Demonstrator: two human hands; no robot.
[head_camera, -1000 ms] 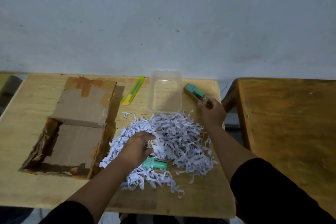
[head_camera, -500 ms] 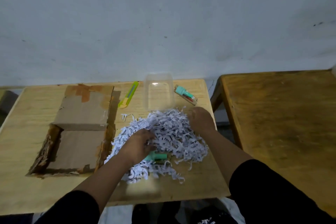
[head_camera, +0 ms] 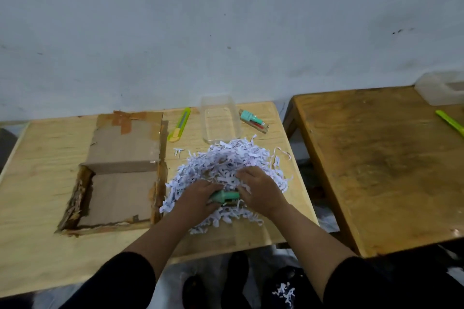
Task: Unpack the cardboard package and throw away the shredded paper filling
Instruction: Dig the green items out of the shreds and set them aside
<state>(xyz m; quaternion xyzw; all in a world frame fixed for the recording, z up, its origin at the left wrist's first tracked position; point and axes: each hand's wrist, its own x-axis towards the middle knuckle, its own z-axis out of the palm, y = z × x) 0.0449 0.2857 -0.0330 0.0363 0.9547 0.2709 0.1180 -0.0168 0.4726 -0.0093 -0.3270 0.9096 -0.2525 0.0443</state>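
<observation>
Left hand (head_camera: 198, 195) curled around the small mint-green plastic item (head_camera: 224, 195) on the heap of white shredded paper strips (head_camera: 233, 168). Right hand (head_camera: 259, 189) lies fingers down on the shreds, touching the item's other end; grip cannot be told. Torn, flattened brown cardboard box (head_camera: 120, 170) just left on the pale wooden table (head_camera: 37, 158). Behind: clear plastic tub (head_camera: 219, 120), yellow-green utility knife (head_camera: 180, 124)

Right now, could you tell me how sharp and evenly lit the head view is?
Head view: dim, flat light; soft throughout, the shredded paper smeared; wide-angle bending at the table edges; both the left hand and right hand slightly blurred.
</observation>
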